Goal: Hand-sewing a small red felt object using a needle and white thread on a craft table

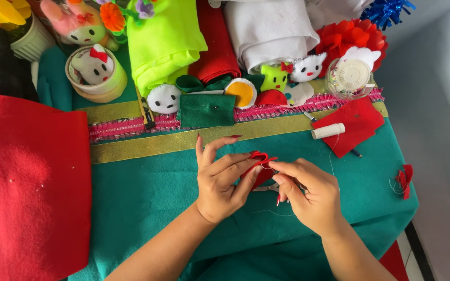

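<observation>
Two bare forearms are extended from the bottom edge over a teal felt table cover (147, 198), meeting above its middle. A small folded red felt piece (261, 165) is pinched between the thumb and forefinger of the left hand (220, 182), whose remaining fingers are fanned upward, apparently to keep them out of the way of the work. The right hand (308, 195) is brought in just beside it, thumb and forefinger pressed together at the felt's right edge as if a needle were gripped there, though no needle can be made out; a fine white thread (272, 212) is seen trailing below the hands. The felt piece is thus held in the air between both sets of fingertips, touching them, slightly above the cover. Supplies are laid within reach along the far side, seemingly for easy picking: a white thread spool (328, 130) rests on a red felt scrap (358, 127), with a round clear pin box (349, 78) behind it. Small felt cat faces (164, 99) and a dark green felt square (205, 110) are lined along a gold and pink trim band (131, 125). Another small red felt bow (405, 179) lies well apart at the right edge, and a large red felt sheet (27, 182) covers the left.
</observation>
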